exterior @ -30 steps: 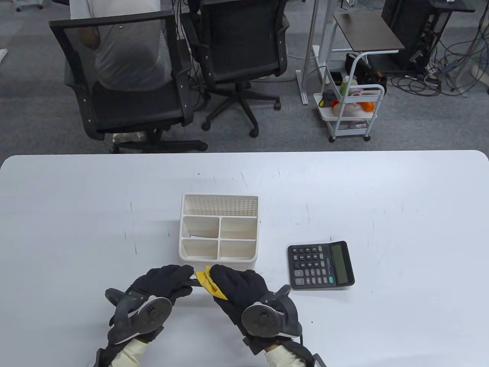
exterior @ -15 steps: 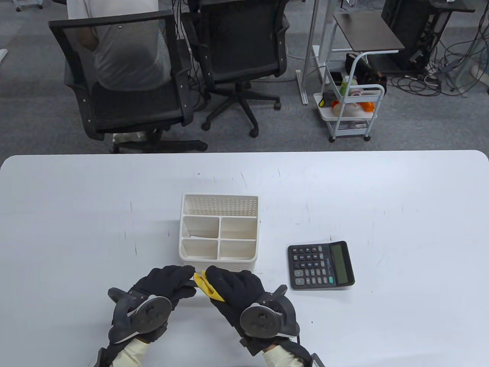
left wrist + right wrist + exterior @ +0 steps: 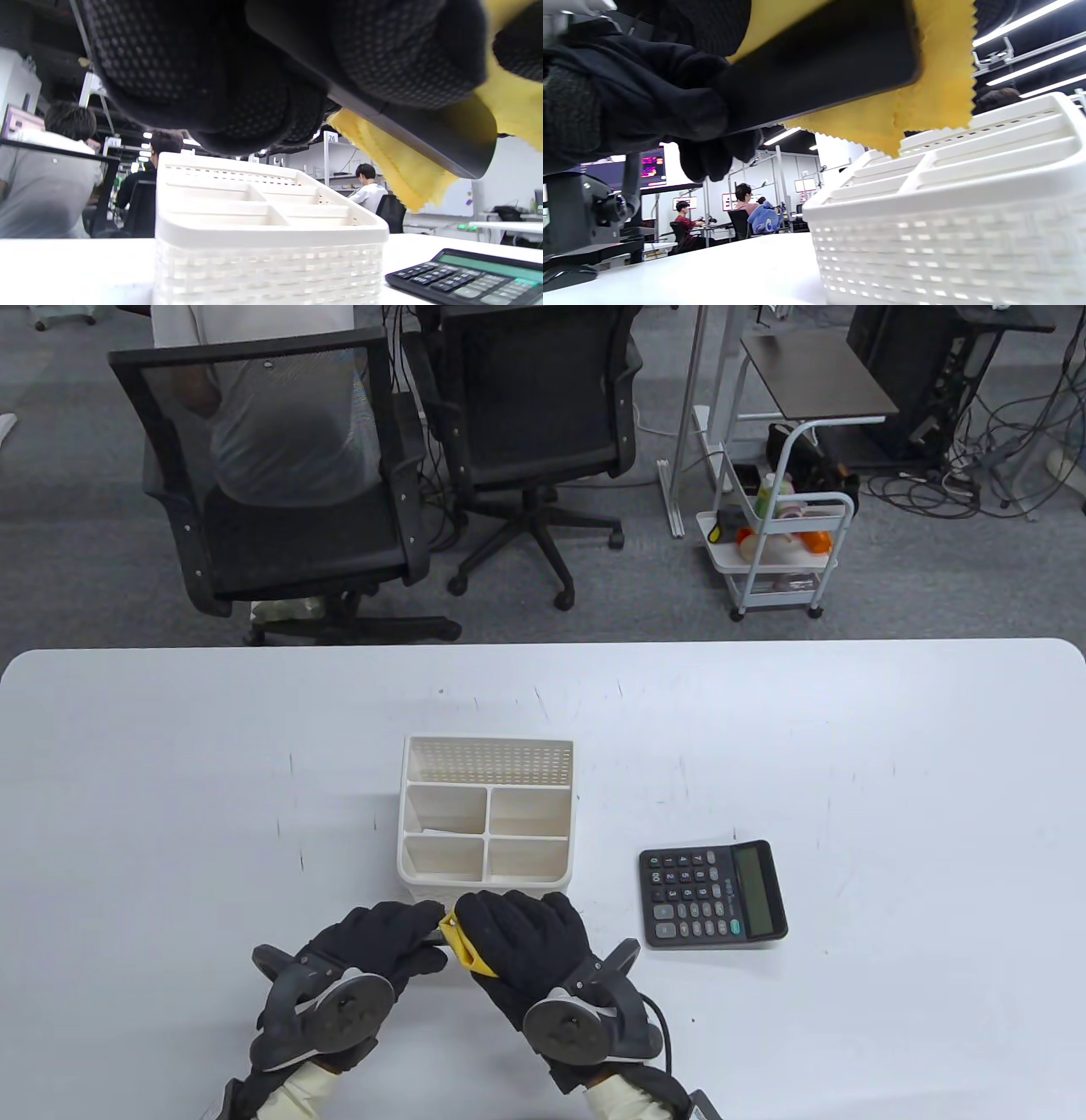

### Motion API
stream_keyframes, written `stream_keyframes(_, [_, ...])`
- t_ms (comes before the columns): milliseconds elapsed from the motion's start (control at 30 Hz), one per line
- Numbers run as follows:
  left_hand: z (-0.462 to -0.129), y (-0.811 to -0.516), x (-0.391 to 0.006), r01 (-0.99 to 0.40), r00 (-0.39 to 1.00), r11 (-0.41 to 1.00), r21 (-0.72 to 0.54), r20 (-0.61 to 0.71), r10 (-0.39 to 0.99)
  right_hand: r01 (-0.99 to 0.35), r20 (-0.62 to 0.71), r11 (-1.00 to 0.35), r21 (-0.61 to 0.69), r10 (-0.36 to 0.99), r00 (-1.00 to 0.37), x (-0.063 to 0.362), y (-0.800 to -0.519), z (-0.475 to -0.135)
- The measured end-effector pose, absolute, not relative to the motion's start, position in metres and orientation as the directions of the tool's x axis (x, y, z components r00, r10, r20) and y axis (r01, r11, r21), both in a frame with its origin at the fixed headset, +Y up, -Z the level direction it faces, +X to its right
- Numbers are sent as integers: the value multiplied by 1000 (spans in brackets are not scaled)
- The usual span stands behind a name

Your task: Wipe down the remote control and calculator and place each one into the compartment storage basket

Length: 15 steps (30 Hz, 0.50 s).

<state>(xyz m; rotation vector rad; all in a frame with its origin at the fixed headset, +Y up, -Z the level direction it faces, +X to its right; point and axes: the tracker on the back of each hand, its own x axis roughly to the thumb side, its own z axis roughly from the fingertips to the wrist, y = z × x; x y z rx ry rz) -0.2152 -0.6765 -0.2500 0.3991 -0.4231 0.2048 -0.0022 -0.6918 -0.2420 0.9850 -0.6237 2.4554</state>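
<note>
Just in front of the white compartment basket (image 3: pixel 485 746) my left hand (image 3: pixel 386 929) grips a black remote control (image 3: pixel 424 137), held above the table. Only a sliver of that remote (image 3: pixel 433 937) shows in the table view. My right hand (image 3: pixel 517 929) holds a yellow cloth (image 3: pixel 465 946) pressed around the remote's free end (image 3: pixel 823 67). The cloth (image 3: pixel 925 97) hangs under the remote, near the basket's rim (image 3: pixel 946 169). The black calculator (image 3: pixel 713 894) lies flat on the table to the right of the basket, untouched.
The basket (image 3: pixel 267 237) has several empty compartments and a tall slatted back. Beyond the table's far edge stand two black office chairs (image 3: pixel 280 475), one with a person seated, and a white cart (image 3: pixel 780 551).
Both hands have shifted slightly to the right and toward me. The right hand's fingers have slid with the cloth along the remote.
</note>
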Motion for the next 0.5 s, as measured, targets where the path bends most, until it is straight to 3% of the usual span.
stream_keyframes(267, [-258, -674, -234, -494, 832, 848, 192, 389, 396, -446, 696, -801, -398, 52, -716, 2, -683, -240])
stream_keyframes(500, [-262, -675, -235, -638, 717, 769, 39, 392, 576, -492, 665, -788, -371, 145, -733, 9, -687, -245])
